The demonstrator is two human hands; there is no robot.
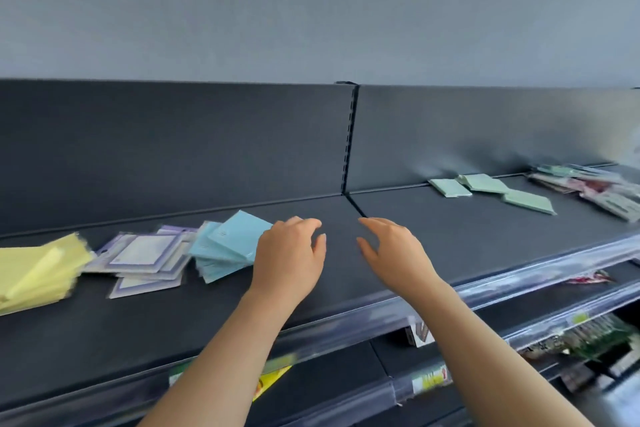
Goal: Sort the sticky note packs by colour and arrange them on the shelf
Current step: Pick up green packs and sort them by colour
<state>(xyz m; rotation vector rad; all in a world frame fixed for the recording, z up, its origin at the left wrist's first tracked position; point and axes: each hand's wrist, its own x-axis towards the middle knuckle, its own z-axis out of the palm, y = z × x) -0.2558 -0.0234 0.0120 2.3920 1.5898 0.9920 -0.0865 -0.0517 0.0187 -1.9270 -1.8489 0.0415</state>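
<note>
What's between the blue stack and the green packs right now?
Head view: bare shelf, its seam, with the left hand and right hand over it.

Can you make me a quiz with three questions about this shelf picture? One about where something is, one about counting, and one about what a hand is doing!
1. Which colour of pile lies nearest the left hand?
A yellow
B blue
C green

2. How many green packs lie singly near the back wall?
A one
B three
C seven

3. What is the right hand holding?
A nothing
B a blue pack
C a green pack

Answers:
1 B, the blue packs are the pile right beside that hand.
2 B, three lie there in a row, apart from the mixed pile further right.
3 A, its fingers are spread over bare shelf.
</note>
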